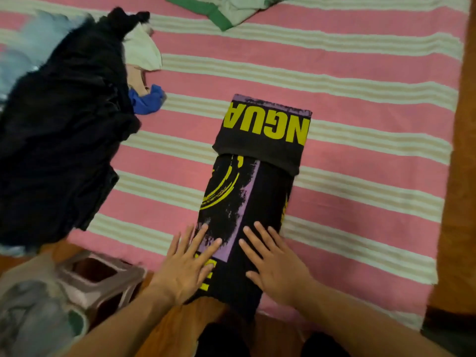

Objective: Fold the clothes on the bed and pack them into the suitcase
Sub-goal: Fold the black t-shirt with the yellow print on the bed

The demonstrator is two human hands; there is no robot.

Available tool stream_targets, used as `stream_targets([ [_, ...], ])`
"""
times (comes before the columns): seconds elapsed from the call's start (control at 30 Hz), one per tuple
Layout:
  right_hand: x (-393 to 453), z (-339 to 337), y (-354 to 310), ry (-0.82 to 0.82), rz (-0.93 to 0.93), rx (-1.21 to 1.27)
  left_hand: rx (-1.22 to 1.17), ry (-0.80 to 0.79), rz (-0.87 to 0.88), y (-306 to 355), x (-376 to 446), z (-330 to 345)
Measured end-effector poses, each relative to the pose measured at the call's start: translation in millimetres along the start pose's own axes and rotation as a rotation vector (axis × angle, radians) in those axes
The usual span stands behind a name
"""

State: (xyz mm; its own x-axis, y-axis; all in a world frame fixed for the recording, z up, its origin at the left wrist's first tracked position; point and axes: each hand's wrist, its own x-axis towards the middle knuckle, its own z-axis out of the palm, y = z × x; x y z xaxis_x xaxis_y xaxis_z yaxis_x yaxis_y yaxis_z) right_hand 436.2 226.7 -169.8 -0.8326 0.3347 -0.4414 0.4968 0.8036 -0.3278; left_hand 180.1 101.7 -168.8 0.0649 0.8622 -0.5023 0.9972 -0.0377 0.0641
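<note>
Black printed T-shirt point(247, 202) lay folded long and narrow on the pink striped bed point(360, 176), left hand point(188, 264) and right hand point(273, 261) pressed flat, fingers spread, on its near end, far end turned back showing yellow letters.

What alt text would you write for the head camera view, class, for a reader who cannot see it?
Both hands, left hand and right hand, press flat on a black printed T-shirt folded into a long strip on a pink striped bedsheet. A pile of dark clothes lies at the left.
</note>
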Motion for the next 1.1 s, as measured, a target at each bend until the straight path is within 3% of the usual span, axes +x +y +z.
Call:
stream_targets([
  [0.13, -38.7, 30.0, -49.6, -0.004, -0.06, 0.033, -0.251, -0.002, -0.216, 14.8, -51.9, 18.6],
  [0.2, -48.1, 28.6, -63.3, 0.059, -0.001, 0.151, -0.453, 0.094, -0.353, 26.1, -56.1, 16.8],
  [0.27, -55.0, 23.3, -74.8, 0.208, 0.232, 0.466, -0.865, 0.233, -0.623, 34.8, -55.2, 12.9],
  [0.33, -56.3, 18.1, -82.1, 0.438, 0.62, 0.812, -1.211, 0.266, -0.795, 36.4, -53.6, 14.1],
  [0.4, -50.4, 14.6, -90.5, 0.547, 0.899, 1.116, -1.223, 0.188, -0.75, 29.7, -54.0, 19.5],
  [0.53, -31.2, 19.3, -121.2, 0.521, 1.036, 1.376, -1.015, 0.005, -0.507, -0.8, -62.1, 37.0],
  [0.7, -30.9, 30.2, -161.9, 0.51, 1.123, 1.611, -1.639, -0.069, -0.523, -24.9, -92.9, 41.5],
  [0.8, -38.4, 34.5, -174.6, 0.535, 1.041, 1.84, -1.705, -0.064, -0.53, -27.8, -100.7, 44.2],
  [0.97, -62.6, 37.2, -192.0, 0.365, 1.046, 1.684, -1.518, -0.167, -0.365, -11.9, -131.1, 25.7],
  [1.1, -92.1, 30.1, -205.6, 0.284, 1.167, 1.683, -1.601, -0.211, -0.485, 4.3, -157.2, 8.7],
])
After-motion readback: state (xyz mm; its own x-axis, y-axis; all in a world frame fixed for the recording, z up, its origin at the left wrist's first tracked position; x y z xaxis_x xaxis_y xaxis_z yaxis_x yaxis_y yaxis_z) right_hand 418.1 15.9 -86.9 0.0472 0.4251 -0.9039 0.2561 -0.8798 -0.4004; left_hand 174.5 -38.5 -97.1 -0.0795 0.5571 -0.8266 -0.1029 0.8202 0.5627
